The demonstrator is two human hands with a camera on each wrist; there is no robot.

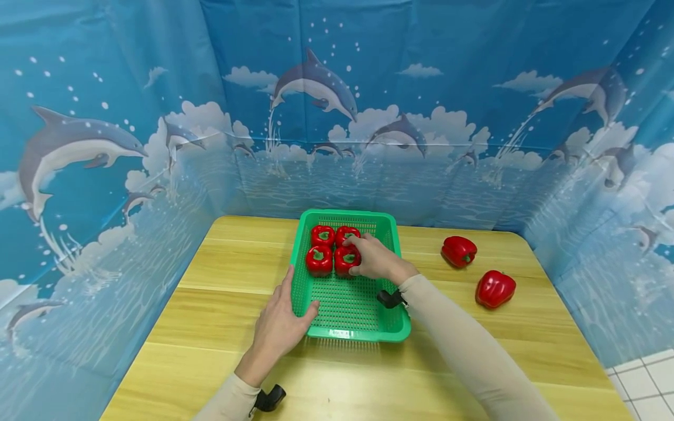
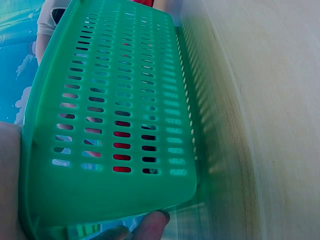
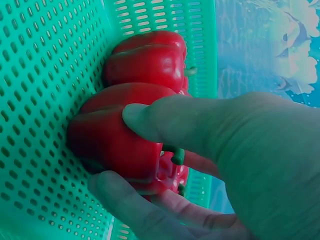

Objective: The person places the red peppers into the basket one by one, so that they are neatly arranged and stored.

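Head view: a wooden table (image 1: 210, 292) with pale yellow boards and rounded far corners fills the lower middle, its darker grain running from side to side and a bright glare lying across the near part. Around its back and sides hangs a blue curtain (image 1: 368, 175) printed with leaping dolphins, white clouds and rippling water, creased where it folds at the corners. At the lower right edge, white floor tiles (image 1: 650, 380) with dark joints show past the table.

On the boards, near the far edge, stands a green slotted basket (image 1: 374, 336) with a small pale label on its near rim. The right hand (image 1: 374, 257) reaches in and grasps the gripped red pepper (image 1: 343, 266), thumb and fingers on opposite sides of it; that pepper sits stem up inside the basket. Just beside it are the near-left pepper (image 1: 319, 261), the far-left pepper (image 1: 322, 235) and the far-right pepper (image 1: 344, 233), the last partly behind the fingers. The left hand (image 1: 279, 321) clenches nothing: its fingers extend along the basket's left side, the thumb spread toward the near corner.

Right of the basket, the farther loose pepper (image 1: 459, 251) and the nearer loose pepper (image 1: 495, 289) lie apart on bare wood.
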